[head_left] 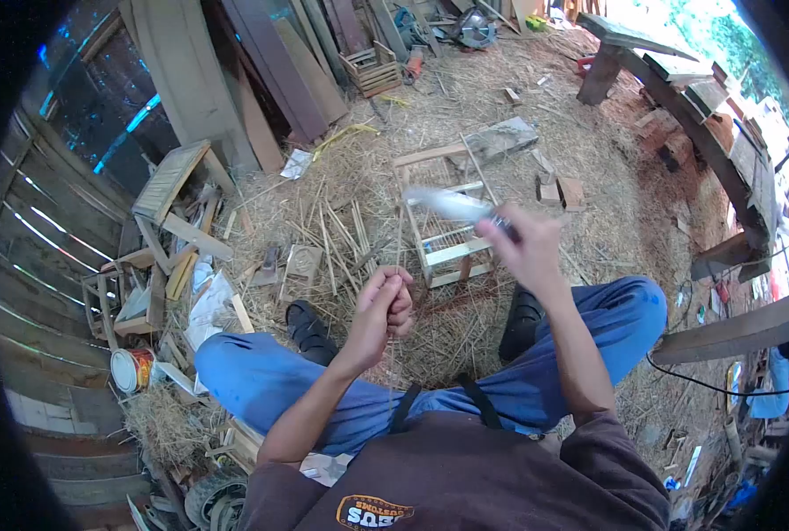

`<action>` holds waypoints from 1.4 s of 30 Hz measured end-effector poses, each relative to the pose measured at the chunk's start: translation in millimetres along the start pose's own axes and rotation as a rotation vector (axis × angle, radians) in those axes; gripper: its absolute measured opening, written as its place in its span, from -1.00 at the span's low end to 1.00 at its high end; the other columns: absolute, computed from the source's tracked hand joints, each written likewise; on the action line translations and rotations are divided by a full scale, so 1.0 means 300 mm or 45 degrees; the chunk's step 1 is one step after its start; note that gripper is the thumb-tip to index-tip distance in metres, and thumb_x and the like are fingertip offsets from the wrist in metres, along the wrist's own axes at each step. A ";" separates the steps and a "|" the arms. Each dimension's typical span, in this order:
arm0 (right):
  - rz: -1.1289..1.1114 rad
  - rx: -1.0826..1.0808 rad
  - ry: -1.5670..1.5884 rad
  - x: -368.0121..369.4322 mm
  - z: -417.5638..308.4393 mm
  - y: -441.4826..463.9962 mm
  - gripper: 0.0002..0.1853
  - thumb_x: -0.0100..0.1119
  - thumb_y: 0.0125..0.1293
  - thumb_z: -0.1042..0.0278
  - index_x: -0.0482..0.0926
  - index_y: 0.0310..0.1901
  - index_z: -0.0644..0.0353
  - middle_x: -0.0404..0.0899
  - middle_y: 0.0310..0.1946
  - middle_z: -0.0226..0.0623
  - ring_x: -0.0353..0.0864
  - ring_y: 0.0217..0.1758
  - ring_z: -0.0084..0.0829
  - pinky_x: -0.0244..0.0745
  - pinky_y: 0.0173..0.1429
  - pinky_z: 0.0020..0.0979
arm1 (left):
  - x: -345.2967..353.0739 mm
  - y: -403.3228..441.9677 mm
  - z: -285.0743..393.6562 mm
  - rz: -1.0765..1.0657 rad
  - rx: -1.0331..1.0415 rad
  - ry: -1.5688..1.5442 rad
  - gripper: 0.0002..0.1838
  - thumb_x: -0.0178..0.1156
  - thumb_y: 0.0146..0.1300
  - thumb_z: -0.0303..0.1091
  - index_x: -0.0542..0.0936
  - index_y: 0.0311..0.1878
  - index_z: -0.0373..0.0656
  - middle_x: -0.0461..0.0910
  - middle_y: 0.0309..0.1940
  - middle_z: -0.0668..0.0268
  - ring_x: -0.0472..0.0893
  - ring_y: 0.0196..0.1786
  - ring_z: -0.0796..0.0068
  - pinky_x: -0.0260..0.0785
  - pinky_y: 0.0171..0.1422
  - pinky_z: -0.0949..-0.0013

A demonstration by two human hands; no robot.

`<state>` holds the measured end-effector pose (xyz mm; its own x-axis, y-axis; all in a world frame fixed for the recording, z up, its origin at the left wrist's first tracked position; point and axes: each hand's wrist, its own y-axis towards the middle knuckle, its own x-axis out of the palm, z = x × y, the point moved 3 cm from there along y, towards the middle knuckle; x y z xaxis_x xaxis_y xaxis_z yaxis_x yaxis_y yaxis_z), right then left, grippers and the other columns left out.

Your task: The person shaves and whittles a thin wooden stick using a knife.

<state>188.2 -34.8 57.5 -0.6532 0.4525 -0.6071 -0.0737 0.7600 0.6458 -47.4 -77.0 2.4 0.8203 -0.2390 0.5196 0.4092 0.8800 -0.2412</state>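
Observation:
My right hand (529, 250) is closed around the dark handle of a knife (450, 204). Its broad blade points left and is smeared by motion. Lower and to the left, my left hand (384, 307) is a closed fist around a thin wooden stick (400, 232), which sticks out above the fist and trails down toward my lap. The blade is above the fist, near the stick's upper end; whether they touch I cannot tell. Beyond the knife, a slatted wooden frame (458, 253) with thin rods across it lies on the ground, partly hidden by the blade.
Thin sticks (346, 232) lie scattered on the straw-covered ground between my feet and the boards. A small wooden stool (173, 183) and a paint can (132, 370) stand at left. Farther off are a slatted crate (372, 71), a circular saw (477, 29) and a long bench (691, 97).

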 end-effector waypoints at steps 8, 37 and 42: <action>-0.389 -0.356 0.224 0.158 -0.119 -0.058 -0.67 0.44 0.10 0.05 0.62 -0.33 0.14 0.61 -0.52 -0.26 0.63 -0.47 -0.19 0.49 -0.34 -0.24 | -0.001 0.024 -0.022 -0.046 -0.082 -0.071 -0.81 -0.12 0.57 -0.22 0.36 -0.18 -0.07 0.13 -0.51 0.54 0.04 -0.58 0.71 -0.11 -0.53 0.51; -0.005 -0.351 -0.123 -0.034 -0.012 0.045 -0.63 0.51 -0.01 -0.03 0.66 -0.46 0.11 0.60 -0.60 -0.37 0.54 -0.59 -0.37 0.29 -0.43 -0.33 | 0.068 -0.012 -0.004 -0.359 -0.195 -0.184 -0.82 -0.22 0.60 -0.20 0.31 -0.09 -0.04 0.06 -0.54 0.50 -0.02 -0.63 0.73 -0.20 -0.60 0.53; -0.072 -0.326 0.020 0.017 -0.067 0.005 -0.64 0.50 -0.01 -0.02 0.66 -0.47 0.12 0.59 -0.61 -0.37 0.56 -0.59 -0.36 0.36 -0.40 -0.35 | 0.056 -0.012 -0.004 -0.242 -0.167 -0.116 -0.82 -0.19 0.60 -0.19 0.33 -0.09 -0.04 0.07 -0.55 0.52 0.00 -0.64 0.73 -0.20 -0.61 0.54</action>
<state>169.7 -40.8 64.7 -0.6544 0.4039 -0.6392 -0.2970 0.6402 0.7085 -34.6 -84.8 11.0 0.6863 -0.3520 0.6365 0.6061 0.7605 -0.2330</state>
